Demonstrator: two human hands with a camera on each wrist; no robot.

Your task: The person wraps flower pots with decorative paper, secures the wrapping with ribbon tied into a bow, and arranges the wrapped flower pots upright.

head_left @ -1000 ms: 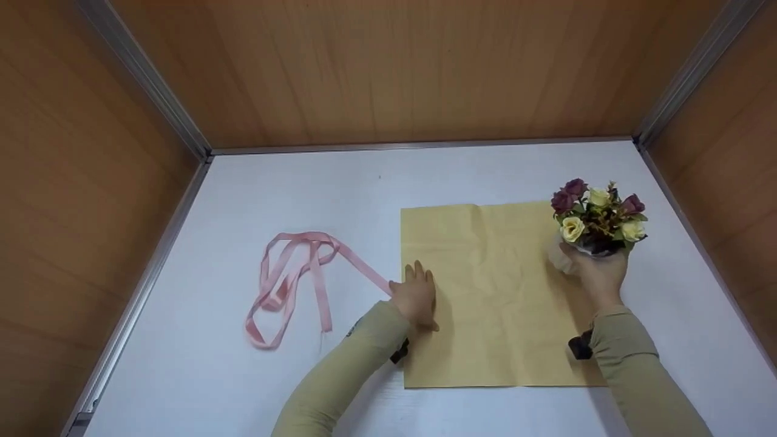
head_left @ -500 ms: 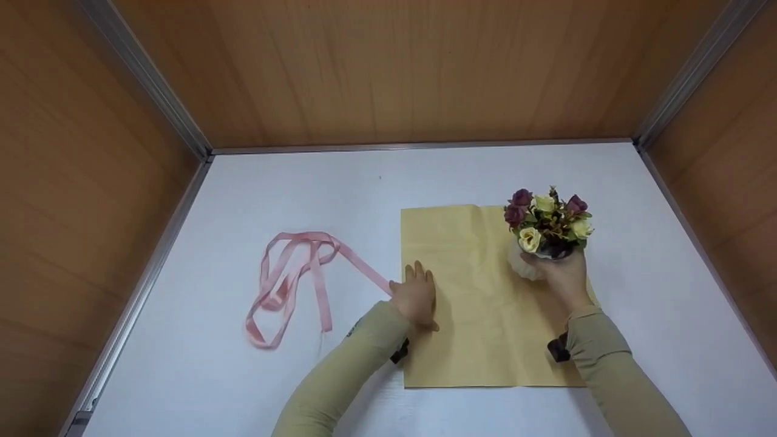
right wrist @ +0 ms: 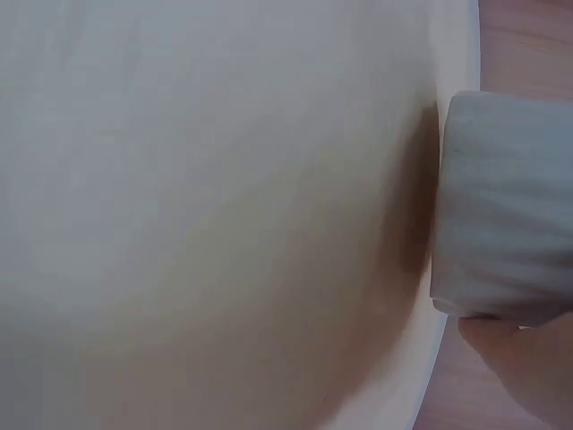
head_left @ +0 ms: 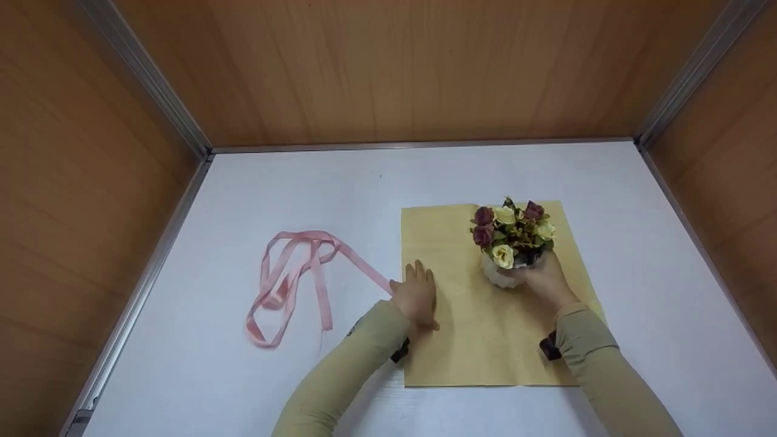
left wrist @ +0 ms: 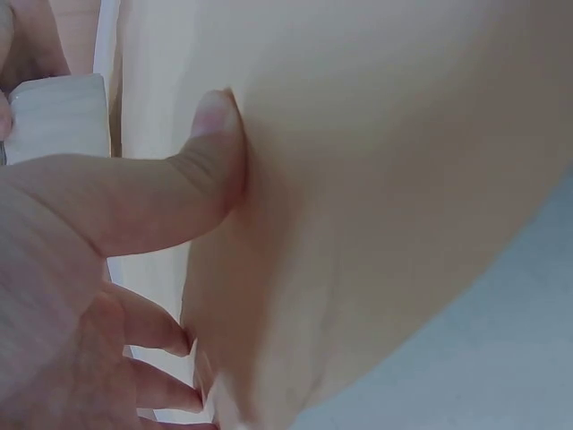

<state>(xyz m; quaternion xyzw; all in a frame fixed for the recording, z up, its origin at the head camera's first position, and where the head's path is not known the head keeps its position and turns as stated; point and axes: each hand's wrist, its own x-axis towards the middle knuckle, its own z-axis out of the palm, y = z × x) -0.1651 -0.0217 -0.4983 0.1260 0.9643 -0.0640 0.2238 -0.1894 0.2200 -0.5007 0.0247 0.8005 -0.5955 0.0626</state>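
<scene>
My left hand rests with its fingers straight on the left edge of a sheet of brown kraft paper. My right hand grips a white flowerpot of purple and cream flowers, upright over the middle of the sheet. In the right wrist view the base of the flowerpot is close to the paper; whether it touches I cannot tell. A pink ribbon lies loosely looped to the left of the sheet, one length running up to my left hand.
The white tabletop surrounds the paper and ribbon. Wood-patterned panels with metal edge strips stand along the back and both sides.
My right hand has carried the potted flowers leftward and somewhat lower, from the sheet's right edge to its middle. My left hand and the ribbon stay where they were.
</scene>
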